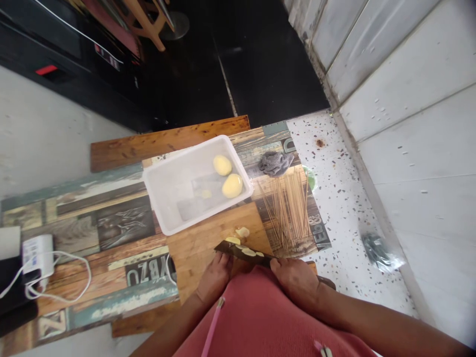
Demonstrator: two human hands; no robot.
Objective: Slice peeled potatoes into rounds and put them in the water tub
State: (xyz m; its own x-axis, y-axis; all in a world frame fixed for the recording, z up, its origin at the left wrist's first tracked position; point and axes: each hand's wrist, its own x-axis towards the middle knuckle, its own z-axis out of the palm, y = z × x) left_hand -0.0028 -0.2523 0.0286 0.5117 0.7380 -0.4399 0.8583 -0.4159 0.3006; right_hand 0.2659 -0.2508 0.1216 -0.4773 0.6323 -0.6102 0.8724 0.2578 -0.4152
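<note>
The knife (238, 253) lies over the board (203, 233), long axis left to right, right hand (296, 277) closed round its handle end, left hand (216, 271) curled near the tip, its grip unclear.

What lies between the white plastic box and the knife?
In the head view, part of the cutting board, with at least one pale slice on it, lies between the box and the knife.

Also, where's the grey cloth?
Head view, right of centre: the grey cloth lies at the far end of the sticks, right of the white tub.
</note>
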